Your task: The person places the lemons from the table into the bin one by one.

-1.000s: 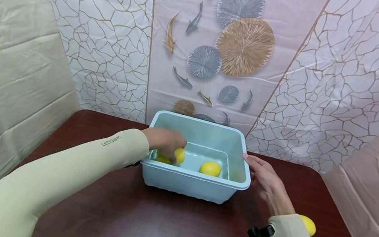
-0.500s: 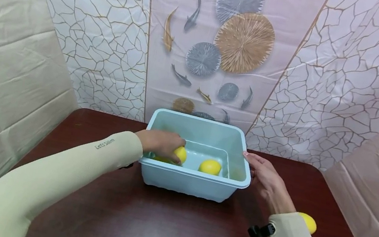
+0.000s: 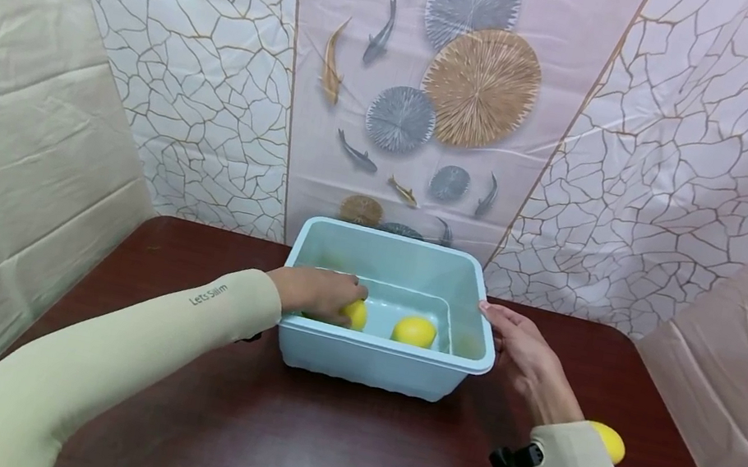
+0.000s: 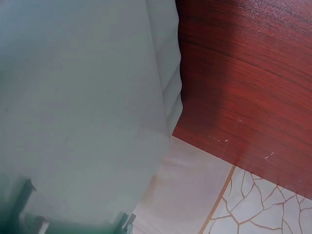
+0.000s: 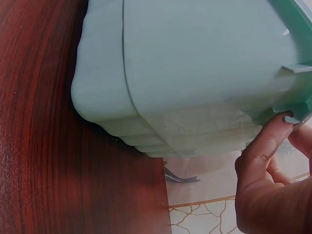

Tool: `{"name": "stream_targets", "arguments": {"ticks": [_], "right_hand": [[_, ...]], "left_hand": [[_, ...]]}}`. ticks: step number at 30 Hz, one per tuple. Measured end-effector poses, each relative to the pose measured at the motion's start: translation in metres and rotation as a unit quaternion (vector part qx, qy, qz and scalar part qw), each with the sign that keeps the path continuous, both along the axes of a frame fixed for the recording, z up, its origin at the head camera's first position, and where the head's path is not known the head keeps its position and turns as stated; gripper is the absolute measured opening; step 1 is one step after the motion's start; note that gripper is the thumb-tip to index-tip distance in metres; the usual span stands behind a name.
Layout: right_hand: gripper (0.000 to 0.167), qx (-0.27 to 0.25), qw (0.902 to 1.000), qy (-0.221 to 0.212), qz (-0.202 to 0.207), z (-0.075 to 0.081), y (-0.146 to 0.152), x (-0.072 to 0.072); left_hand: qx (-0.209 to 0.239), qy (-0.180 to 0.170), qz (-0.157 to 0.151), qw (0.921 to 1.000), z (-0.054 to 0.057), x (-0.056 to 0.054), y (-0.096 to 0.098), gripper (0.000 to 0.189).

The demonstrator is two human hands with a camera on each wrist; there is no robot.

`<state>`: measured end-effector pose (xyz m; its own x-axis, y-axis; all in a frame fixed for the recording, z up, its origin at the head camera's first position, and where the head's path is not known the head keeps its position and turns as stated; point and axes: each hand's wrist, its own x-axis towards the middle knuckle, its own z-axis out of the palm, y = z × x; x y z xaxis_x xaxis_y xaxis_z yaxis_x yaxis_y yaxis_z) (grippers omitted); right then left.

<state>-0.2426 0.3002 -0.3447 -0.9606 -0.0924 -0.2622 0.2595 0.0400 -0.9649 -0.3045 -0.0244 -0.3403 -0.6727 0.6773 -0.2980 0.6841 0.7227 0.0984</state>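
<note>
A pale blue plastic tub (image 3: 366, 362) stands on the table near the back wall. Over its left side reaches my left hand (image 3: 318, 293), fingers curled round a yellow lemon (image 3: 356, 314) low inside. Part of that lemon is hidden by the fingers. Another lemon (image 3: 414, 331) lies on the tub floor, to the right of the hand. My right hand (image 3: 528, 353) pinches the tub's right rim; the right wrist view shows its thumb (image 5: 273, 134) against the rim's underside. Only the tub's outer wall (image 4: 87, 97), not the hand, appears in the left wrist view.
A third lemon (image 3: 610, 443) lies on the dark red table (image 3: 334, 460), partly behind the right sleeve (image 3: 574, 461). Patterned cloth (image 3: 397, 104) hangs close behind the tub. Plain cloth walls flank the table on both sides.
My left hand has lowered slightly into the tub, with the lemon under its fingers a little lower and further right. My right hand keeps its place on the rim.
</note>
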Motion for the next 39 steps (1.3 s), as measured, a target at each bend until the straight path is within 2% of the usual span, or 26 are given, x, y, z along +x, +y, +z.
{"name": "stream_targets", "arguments": {"ticks": [4,9,13,17,26,31,39], "right_hand": [[0.054,0.008,1.0,0.0,0.005,0.001,0.0,0.0],[0.062,0.021,0.9998,-0.002,0.007,0.001,-0.001,-0.001],[0.061,0.022,0.9997,-0.002,0.008,0.001,-0.002,-0.001],[0.058,0.02,0.9998,0.0,0.01,0.001,-0.002,0.0],[0.047,0.004,1.0,-0.001,0.006,0.003,-0.001,0.001],[0.047,0.003,0.9999,-0.002,0.012,0.002,-0.001,0.002],[0.049,0.0,0.9999,-0.002,0.011,0.002,-0.001,0.0]], "left_hand": [[0.009,-0.007,0.006,0.9999,-0.001,-0.001,0.0,0.034],[0.013,-0.013,0.005,0.9998,-0.001,-0.002,0.0,0.039],[0.03,-0.022,0.0,0.9993,-0.001,-0.002,-0.002,0.043],[0.062,-0.023,-0.003,0.9978,0.006,-0.001,-0.005,0.043],[0.1,0.051,0.022,0.9934,0.03,0.006,-0.022,0.038],[0.115,0.104,0.04,0.9871,0.033,0.013,-0.033,0.034],[0.143,0.132,0.062,0.979,0.039,0.026,-0.042,0.032]]}}
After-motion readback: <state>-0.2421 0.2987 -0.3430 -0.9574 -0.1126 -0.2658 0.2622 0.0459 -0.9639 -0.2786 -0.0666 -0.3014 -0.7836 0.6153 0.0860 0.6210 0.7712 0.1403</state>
